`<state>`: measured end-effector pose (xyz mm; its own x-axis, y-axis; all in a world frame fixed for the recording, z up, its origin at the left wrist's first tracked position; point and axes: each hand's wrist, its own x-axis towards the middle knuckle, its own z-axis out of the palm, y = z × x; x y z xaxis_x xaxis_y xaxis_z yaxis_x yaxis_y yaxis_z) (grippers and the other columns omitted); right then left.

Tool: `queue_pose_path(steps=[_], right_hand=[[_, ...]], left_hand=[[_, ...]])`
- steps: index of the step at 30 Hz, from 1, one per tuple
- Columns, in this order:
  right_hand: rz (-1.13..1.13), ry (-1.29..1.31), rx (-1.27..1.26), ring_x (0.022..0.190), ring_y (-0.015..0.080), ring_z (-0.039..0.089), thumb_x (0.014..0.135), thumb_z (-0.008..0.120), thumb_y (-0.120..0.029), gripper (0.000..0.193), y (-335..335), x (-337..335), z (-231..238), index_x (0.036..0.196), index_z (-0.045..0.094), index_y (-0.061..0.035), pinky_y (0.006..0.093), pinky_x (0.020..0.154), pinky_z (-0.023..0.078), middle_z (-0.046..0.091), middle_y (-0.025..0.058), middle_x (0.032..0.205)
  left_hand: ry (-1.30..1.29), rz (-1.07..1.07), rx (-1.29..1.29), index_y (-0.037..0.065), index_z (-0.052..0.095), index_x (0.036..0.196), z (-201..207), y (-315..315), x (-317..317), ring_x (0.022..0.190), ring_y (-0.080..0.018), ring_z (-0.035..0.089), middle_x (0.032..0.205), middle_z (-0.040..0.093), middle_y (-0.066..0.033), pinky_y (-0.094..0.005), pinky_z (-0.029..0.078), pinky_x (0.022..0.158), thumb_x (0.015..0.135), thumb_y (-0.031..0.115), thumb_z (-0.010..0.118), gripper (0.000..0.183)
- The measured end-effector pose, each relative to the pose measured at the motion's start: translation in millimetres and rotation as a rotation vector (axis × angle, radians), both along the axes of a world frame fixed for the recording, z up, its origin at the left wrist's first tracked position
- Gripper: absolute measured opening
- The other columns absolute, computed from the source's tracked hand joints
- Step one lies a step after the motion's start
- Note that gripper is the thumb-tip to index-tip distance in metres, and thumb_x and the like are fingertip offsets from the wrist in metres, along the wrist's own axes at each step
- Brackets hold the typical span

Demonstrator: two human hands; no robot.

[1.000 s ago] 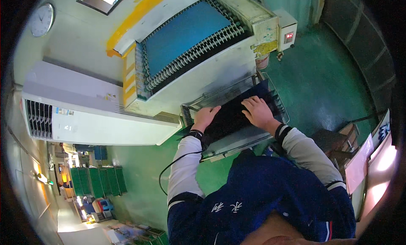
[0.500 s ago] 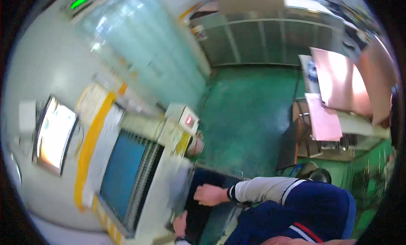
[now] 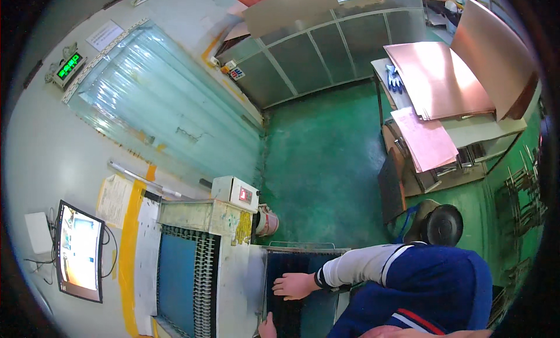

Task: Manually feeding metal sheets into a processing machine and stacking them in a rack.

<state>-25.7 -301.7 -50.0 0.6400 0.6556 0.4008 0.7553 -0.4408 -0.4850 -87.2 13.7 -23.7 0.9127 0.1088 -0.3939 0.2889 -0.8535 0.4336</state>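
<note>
My right hand (image 3: 294, 286) lies palm down on a dark, flat surface (image 3: 286, 320), with its fingers stretched out. At the lower edge of the picture my left hand (image 3: 267, 327) shows only in part, beside the left border of that dark surface. One digit of it points up and looks extended, and I see nothing held in it. Left of the hands stands a pale machine (image 3: 237, 279) with an opening. Inside the opening are a blue panel (image 3: 177, 279) and rows of ridged rollers (image 3: 205, 279).
A control box (image 3: 235, 193) with a red display stands behind the machine, near a bucket (image 3: 268, 221). At right, a table (image 3: 496, 132) carries copper-coloured sheets (image 3: 437, 78) and pink sheets (image 3: 424, 139). A black round stool (image 3: 441, 224) is close to my arm. A monitor (image 3: 80, 250) hangs on the wall.
The view has shifted and become sharper. My left hand now sits lower and farther right in the picture, partly cut off. My right hand stays over the dark surface, slightly farther right.
</note>
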Motion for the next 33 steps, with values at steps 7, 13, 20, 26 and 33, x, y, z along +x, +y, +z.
queue_pose_path(steps=[7,13,20,26,33], right_hand=[[0.004,0.001,-0.006,0.137,0.0322,0.054,0.1,0.07,-0.034,0.049,2,2,2,0.14,0.062,-0.0069,0.051,0.107,0.05,0.063,0.0123,0.145],[-0.02,-0.054,0.032,0.131,0.031,0.056,0.1,0.07,-0.035,0.042,1,0,0,0.131,0.064,-0.0078,0.0496,0.101,0.051,0.066,0.0101,0.136],[0.01,0.008,-0.031,0.133,0.031,0.055,0.101,0.068,-0.035,0.042,-3,-1,11,0.133,0.064,-0.0071,0.049,0.102,0.05,0.065,0.011,0.138],[0.021,0.008,-0.042,0.135,0.0309,0.055,0.102,0.068,-0.035,0.045,-1,3,9,0.136,0.063,-0.0066,0.0486,0.103,0.05,0.064,0.0115,0.142],[-0.002,-0.022,0.002,0.13,0.0302,0.057,0.101,0.069,-0.036,0.044,1,3,4,0.134,0.065,-0.0071,0.0479,0.103,0.05,0.067,0.01,0.136]], left_hand=[[-0.165,0.049,0.174,0.0,0.069,0.141,4,-11,-10,0.139,-0.0465,0.056,0.148,0.065,-0.0263,-0.0475,0.041,0.119,0.105,0.067,0.054,0.078],[-0.19,0.081,0.263,-0.001,0.072,0.136,3,-18,-13,0.129,-0.0478,0.064,0.137,0.071,-0.0266,-0.0503,0.046,0.112,0.105,0.067,0.054,0.077],[-0.286,0.046,0.355,0.001,0.073,0.136,-24,4,-12,0.125,-0.0487,0.066,0.135,0.072,-0.0279,-0.0517,0.048,0.109,0.105,0.068,0.053,0.077],[-0.348,0.036,0.265,-0.001,0.074,0.132,-28,9,-7,0.122,-0.0489,0.067,0.13,0.073,-0.0294,-0.0511,0.049,0.107,0.104,0.067,0.057,0.076],[-0.397,0.041,0.267,-0.004,0.077,0.124,-45,18,-4,0.118,-0.0502,0.069,0.123,0.075,-0.0304,-0.0523,0.05,0.104,0.103,0.068,0.058,0.078]])
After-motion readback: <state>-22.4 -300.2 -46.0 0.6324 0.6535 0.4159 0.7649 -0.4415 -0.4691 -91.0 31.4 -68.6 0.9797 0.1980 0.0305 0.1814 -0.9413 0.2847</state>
